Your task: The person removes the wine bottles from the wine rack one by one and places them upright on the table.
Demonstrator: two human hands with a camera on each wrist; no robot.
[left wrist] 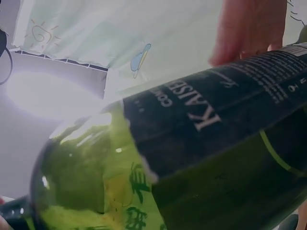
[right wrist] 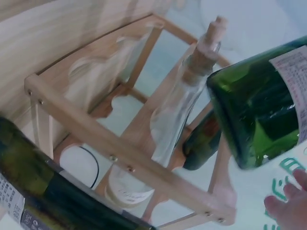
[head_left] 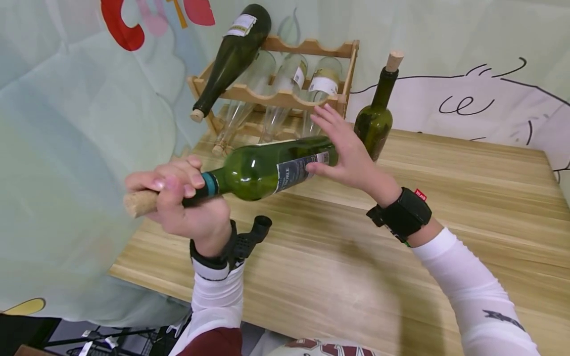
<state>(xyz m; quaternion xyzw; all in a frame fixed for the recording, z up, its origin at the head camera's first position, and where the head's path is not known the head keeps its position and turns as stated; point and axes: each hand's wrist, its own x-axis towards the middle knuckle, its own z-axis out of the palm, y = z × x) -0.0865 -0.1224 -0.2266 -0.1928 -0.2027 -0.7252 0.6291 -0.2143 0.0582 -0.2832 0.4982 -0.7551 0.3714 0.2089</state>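
Note:
A green wine bottle (head_left: 254, 170) with a dark label hangs tilted over the table, its corked neck toward the left. My left hand (head_left: 187, 202) grips it by the neck, just below the cork (head_left: 140, 203). Beside the bottle's base end, my right hand (head_left: 345, 153) has its fingers extended and its thumb overlapping the label. In the left wrist view the bottle's label (left wrist: 216, 115) fills much of the picture, with the right hand (left wrist: 252, 28) above it. The right wrist view catches the bottle's base (right wrist: 259, 115) and some right-hand fingertips (right wrist: 288, 199).
Behind stands a wooden wine rack (head_left: 285, 99). A dark green corked bottle (head_left: 231, 57) lies on its top tier at left; clear bottles (head_left: 285, 79) lie lower. Another green corked bottle (head_left: 376, 116) stands upright right of the rack. A printed curtain (head_left: 89, 123) hangs along the left.

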